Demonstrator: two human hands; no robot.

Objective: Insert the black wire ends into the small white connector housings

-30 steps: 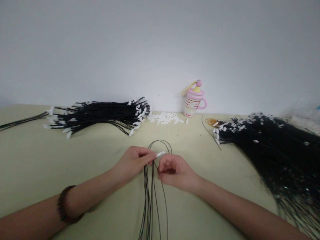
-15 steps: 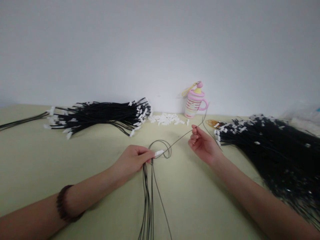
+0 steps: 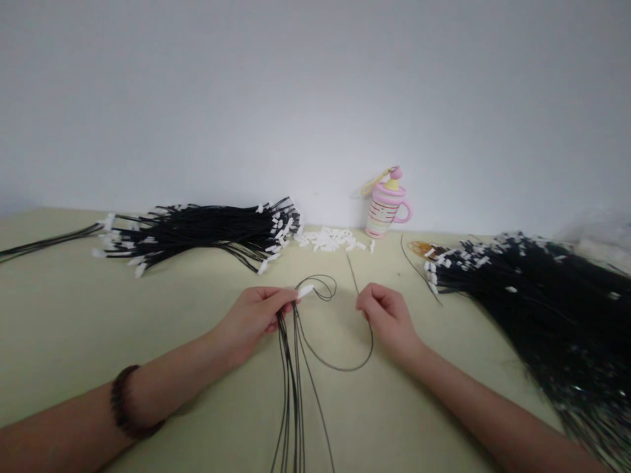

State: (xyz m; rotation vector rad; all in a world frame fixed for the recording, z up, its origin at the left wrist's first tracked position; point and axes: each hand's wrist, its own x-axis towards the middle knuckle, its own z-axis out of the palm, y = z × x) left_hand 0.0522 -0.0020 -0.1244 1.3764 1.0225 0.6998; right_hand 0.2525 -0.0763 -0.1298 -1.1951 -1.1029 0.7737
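My left hand (image 3: 263,312) pinches a bundle of thin black cords (image 3: 296,387) at the middle of the table. A small white piece (image 3: 306,290) sticks out to the right of its fingertips, with small cord loops (image 3: 329,284) beside it. The cords hang down toward the front edge. My right hand (image 3: 385,314) is closed in a pinch on a single black cord (image 3: 353,274), whose end points up and away. From this hand the cord curves down and back to my left hand.
A black cord pile with white pieces (image 3: 197,226) lies back left. Loose white pieces (image 3: 330,239) lie at the wall near a pink toy cup (image 3: 385,207). At right are a coiled orange band (image 3: 419,248), a short cord (image 3: 414,269) and a larger black cord pile (image 3: 532,289).
My right hand has moved down and left, its fingers now folded round the cord. The cord between my hands went from taut to a slack curve below them.
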